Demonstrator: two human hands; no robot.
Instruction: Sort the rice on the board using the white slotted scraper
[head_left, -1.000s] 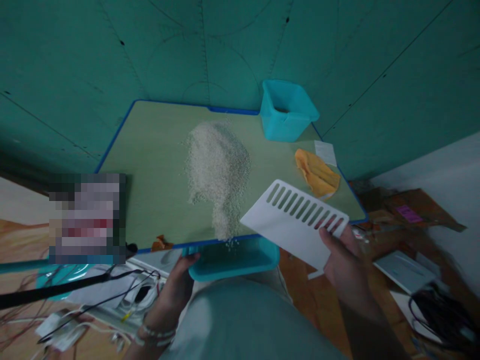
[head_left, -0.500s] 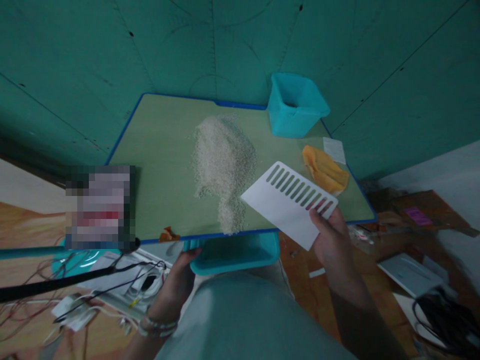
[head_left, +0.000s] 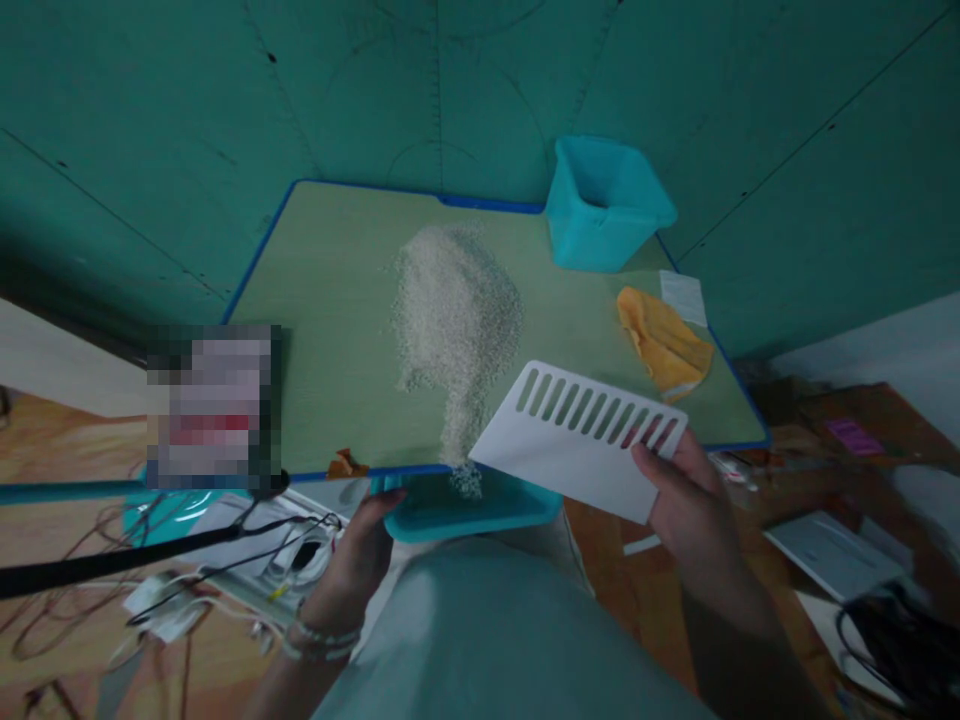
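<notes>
My right hand (head_left: 686, 490) grips a white slotted plastic scraper (head_left: 559, 450) by its right end. The scraper's left tip is beside the narrow tail of a pile of white grains (head_left: 454, 300), possibly rice, on the pale green tabletop (head_left: 330, 260). Some grains fall over the blue front edge into a turquoise tub (head_left: 525, 505). That tub sits just below the edge, against my lap. My left hand (head_left: 367, 540) is closed on the tub's left end, thumb over the rim.
A turquoise bin (head_left: 607, 215) stands at the back right. Near it lie a yellow cloth (head_left: 664, 340) and a white paper (head_left: 682, 297). A blurred-out object (head_left: 217, 410) is at the left edge, above cables (head_left: 300, 560). A brown scrap (head_left: 345, 464) lies at the front edge.
The scraper has moved toward the front edge and tilted flatter. Grains now spill over the edge into the tub, where none fell before. My left hand keeps its hold.
</notes>
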